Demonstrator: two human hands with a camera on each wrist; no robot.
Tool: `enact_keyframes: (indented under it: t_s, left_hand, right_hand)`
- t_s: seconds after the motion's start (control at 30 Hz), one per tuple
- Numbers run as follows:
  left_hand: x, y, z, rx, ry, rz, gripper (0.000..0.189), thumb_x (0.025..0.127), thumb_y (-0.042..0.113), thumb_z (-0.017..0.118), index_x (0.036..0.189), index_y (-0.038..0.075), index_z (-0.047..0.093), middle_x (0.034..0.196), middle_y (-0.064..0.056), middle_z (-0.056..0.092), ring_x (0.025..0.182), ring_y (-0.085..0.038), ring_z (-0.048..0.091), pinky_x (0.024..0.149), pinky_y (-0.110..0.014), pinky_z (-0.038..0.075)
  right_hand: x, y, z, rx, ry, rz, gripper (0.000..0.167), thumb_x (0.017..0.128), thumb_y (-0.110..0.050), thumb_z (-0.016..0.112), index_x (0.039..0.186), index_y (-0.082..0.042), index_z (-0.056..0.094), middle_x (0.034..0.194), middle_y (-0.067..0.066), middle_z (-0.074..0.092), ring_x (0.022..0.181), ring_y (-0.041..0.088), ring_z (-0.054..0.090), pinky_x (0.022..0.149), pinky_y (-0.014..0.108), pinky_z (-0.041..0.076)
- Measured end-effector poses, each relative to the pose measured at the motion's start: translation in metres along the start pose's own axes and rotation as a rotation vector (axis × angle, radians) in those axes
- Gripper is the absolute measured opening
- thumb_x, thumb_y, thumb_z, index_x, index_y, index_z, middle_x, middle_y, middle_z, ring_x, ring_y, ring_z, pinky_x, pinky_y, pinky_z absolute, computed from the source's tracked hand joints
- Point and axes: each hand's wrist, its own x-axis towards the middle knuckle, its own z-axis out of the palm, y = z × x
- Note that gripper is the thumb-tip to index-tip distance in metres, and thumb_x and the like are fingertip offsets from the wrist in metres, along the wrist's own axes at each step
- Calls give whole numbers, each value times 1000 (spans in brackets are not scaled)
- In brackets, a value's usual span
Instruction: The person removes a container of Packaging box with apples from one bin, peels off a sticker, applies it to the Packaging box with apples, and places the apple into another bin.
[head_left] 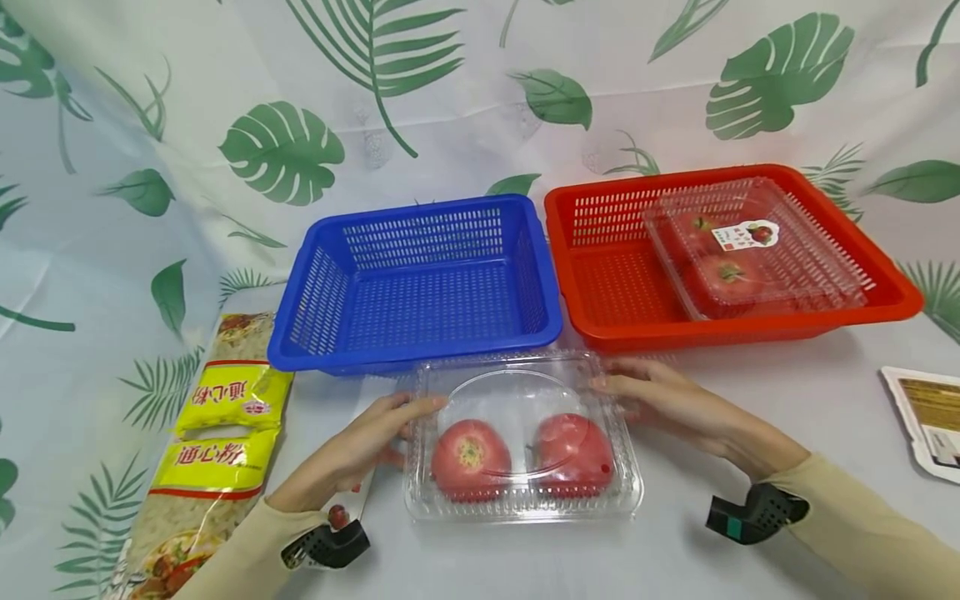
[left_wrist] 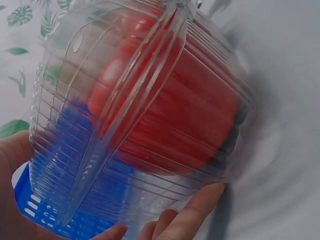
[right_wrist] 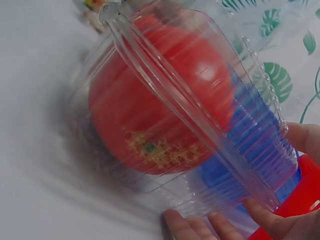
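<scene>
A clear plastic clamshell box (head_left: 517,383) with its lid down holds two red tomatoes (head_left: 471,458), which lie toward its near side. My left hand (head_left: 367,442) grips the box's left end, thumb on top and fingertips (left_wrist: 200,205) low along the wall. At the opposite end my right hand (head_left: 660,400) grips it the same way, fingertips (right_wrist: 182,225) near the bottom edge. In both wrist views the box is close over the white table, a tomato (right_wrist: 165,95) pressed near the wall.
Behind the box stand a blue basket (head_left: 412,358) with nothing in it and a red basket (head_left: 720,333) with another labelled tomato box (head_left: 742,242). Two yellow-banded food packs (head_left: 217,458) lie at left. A white label strip (head_left: 356,500) is partly under my left wrist; a brown-and-white packet (head_left: 930,417) lies far right.
</scene>
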Motion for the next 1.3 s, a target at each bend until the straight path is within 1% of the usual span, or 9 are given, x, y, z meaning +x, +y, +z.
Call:
enact_keyframes:
  t_s: [0.27,0.4,0.53,0.67,0.77,0.87,1.0,1.1,1.3]
  left_hand:
    - [0,-1,-3,8,24,-2,73,100,43,60,146,-11,42,132,-22,53,107,-29,55,85,-45,60]
    - [-4,-1,-2,14,26,5,78,103,47,56,152,-10,37,138,-24,53,114,-32,58,90,-46,59]
    - [-14,-1,-6,60,80,26,75,105,48,54,152,-8,39,140,-25,55,117,-32,63,93,-45,59]
    - [-29,-2,-18,184,221,73,66,106,48,57,148,-1,46,135,-23,57,110,-31,68,92,-43,59]
    - [-38,-4,-28,356,339,89,67,103,49,63,148,2,46,137,-22,56,116,-33,64,97,-46,55]
    - [-42,-10,-36,503,410,80,73,98,44,73,146,-3,45,140,-25,52,125,-38,54,104,-52,51]
    - [-42,-22,-43,638,425,58,80,88,30,86,143,-9,44,136,-31,51,121,-43,54,101,-56,50]
    - [-40,-27,-44,703,428,47,85,79,19,93,143,-8,44,132,-32,53,116,-43,55,99,-57,50]
    - [-34,-30,-43,714,434,51,95,74,8,95,148,-7,38,126,-27,60,109,-38,59,95,-54,54]
  right_hand:
    - [7,-5,-1,-34,-3,-31,62,108,-31,54,151,12,43,144,18,57,127,26,57,113,55,46]
    - [6,-5,-3,-39,-2,-30,62,108,-31,54,151,12,43,145,19,56,128,26,56,112,55,46]
    - [4,-2,-5,-41,-1,-18,65,107,-32,55,153,12,41,147,20,56,130,27,55,112,57,45]
    - [3,0,-8,-31,-3,-16,64,107,-32,55,151,12,43,144,17,58,128,25,55,112,55,46]
    - [3,0,-10,-37,-4,-23,61,106,-30,56,149,12,45,141,16,59,125,24,56,109,52,47]
    - [4,0,-12,-38,-12,-29,60,106,-28,56,149,13,46,140,16,60,123,23,57,108,51,48]
    - [6,0,-12,-40,-16,-25,61,105,-28,57,150,13,45,143,17,59,126,24,57,110,55,46]
    - [6,0,-12,-44,-16,-20,64,105,-29,58,151,13,43,145,19,57,128,26,56,112,59,44]
    - [6,1,-12,-11,-38,-16,66,106,-29,57,152,15,40,147,21,56,127,24,58,113,59,43]
